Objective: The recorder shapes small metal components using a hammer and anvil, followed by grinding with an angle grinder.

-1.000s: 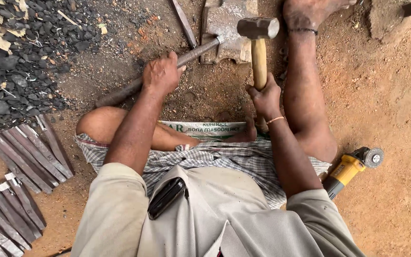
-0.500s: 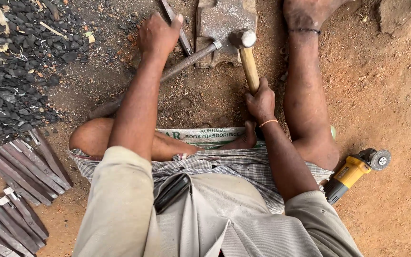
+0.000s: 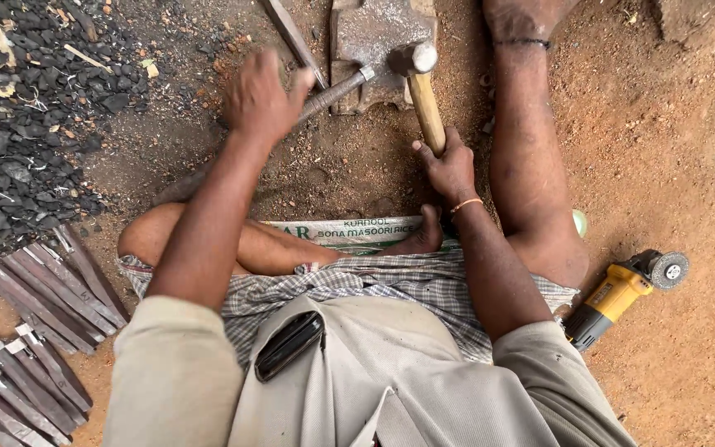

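Charcoal pile [image 3: 18,124] far left; metal strips [image 3: 39,285] below; yellow angle grinder [image 3: 622,294] right.

Head view, steeply down, close.

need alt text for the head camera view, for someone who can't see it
Seen from above, a person sitting on bare earth grips a wooden-handled hammer in the right hand, its head on a metal block, while the left hand holds a metal rod there. Charcoal, flat metal blanks and a yellow angle grinder lie around.
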